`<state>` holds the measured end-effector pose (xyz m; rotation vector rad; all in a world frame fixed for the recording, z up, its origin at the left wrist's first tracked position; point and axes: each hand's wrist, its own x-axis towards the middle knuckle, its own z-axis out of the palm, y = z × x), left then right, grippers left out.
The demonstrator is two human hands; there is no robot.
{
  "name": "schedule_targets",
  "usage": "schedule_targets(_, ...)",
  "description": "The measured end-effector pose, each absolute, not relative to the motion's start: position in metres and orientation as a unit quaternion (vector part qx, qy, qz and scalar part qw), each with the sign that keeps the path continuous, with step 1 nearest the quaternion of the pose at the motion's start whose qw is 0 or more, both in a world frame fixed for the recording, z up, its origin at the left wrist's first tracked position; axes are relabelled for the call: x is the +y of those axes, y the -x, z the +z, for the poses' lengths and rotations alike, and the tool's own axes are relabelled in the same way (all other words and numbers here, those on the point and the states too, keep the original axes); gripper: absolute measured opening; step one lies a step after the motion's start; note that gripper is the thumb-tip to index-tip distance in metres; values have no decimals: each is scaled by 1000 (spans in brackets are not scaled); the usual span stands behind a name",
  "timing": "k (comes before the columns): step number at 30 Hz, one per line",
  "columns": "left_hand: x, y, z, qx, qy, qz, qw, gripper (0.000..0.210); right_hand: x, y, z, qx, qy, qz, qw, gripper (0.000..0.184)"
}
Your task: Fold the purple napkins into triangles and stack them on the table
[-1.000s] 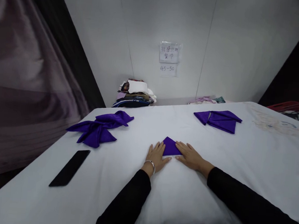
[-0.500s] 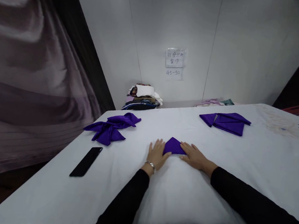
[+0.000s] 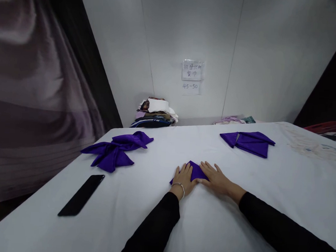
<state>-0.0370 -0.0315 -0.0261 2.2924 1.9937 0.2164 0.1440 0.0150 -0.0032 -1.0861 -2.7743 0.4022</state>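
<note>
A purple cloth napkin (image 3: pixel 196 171), folded to a small peaked shape, lies flat on the white-covered table (image 3: pixel 200 229). My left hand (image 3: pixel 185 178) rests on its left part with fingers spread. One purple corner pokes out to the left of that hand. My right hand (image 3: pixel 216 179) lies flat along the napkin's right side, fingers stretched out and pointing forward. The thumbs of both hands come close together at the near edge. Much of the napkin is covered by the hands.
A knotted purple cloth (image 3: pixel 114 158) and a black phone-like slab (image 3: pixel 82 195) lie on the left. Back right is a folded purple cloth (image 3: pixel 252 143). A pile of folded fabrics (image 3: pixel 155 115) stands behind the table's far edge, below a paper sign (image 3: pixel 193 70) on the wall.
My left hand has shifted right across the napkin and now covers more of it, nearer my right hand. A left corner now shows beside it. The camera view has shifted slightly.
</note>
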Motion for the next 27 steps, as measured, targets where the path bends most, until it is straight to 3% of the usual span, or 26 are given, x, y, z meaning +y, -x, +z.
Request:
schedule_targets(4,-28,36,-30,643,-764,35,26,62,14,-108,12,-936,305,142,105,76)
schedule_targets(11,-24,38,-24,642,-766,33,8,63,31,-82,3,-923,286,237,100,74)
schedule_targets(27,-17,42,-25,670,-740,8,54,74,27,-141,-11,-920,331,177,113,77)
